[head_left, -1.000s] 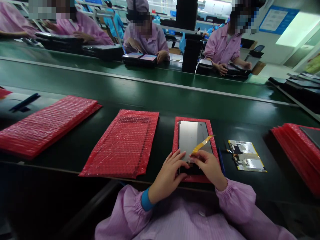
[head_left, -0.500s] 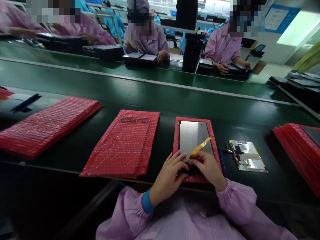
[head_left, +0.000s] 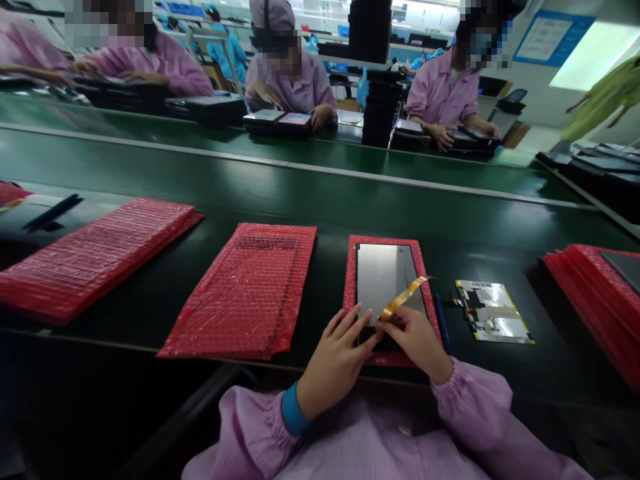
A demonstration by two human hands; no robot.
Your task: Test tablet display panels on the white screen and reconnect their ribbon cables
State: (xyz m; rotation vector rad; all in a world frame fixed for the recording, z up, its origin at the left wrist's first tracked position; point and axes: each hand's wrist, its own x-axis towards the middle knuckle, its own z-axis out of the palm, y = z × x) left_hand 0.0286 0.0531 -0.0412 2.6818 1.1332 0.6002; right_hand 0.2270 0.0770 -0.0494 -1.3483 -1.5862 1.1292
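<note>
In front of me a display panel [head_left: 383, 273] with a silvery back lies on a red bubble-wrap bag [head_left: 351, 267]. My right hand [head_left: 417, 337] pinches the lower end of an orange flex cable [head_left: 404, 295] near the panel's bottom edge; the cable's free end slants up to the right. My left hand [head_left: 340, 357] rests with its fingers spread on the panel's lower left part, its forefinger and thumb close to the right fingertips. What lies directly under the fingertips is hidden.
Right of the panel are a blue pen-like tool [head_left: 443, 325] and a battery pack [head_left: 495, 312]. Red bubble-wrap bags lie in a stack [head_left: 95, 260], singly [head_left: 245, 287] and in another pile [head_left: 595, 293]. Across the green bench [head_left: 320, 190] co-workers in pink [head_left: 295, 80] handle dark devices.
My left hand's fingers have spread and shifted slightly, the forefinger reaching closer to the right fingertips. My right hand keeps its pinch on the cable. The view has shifted a little.
</note>
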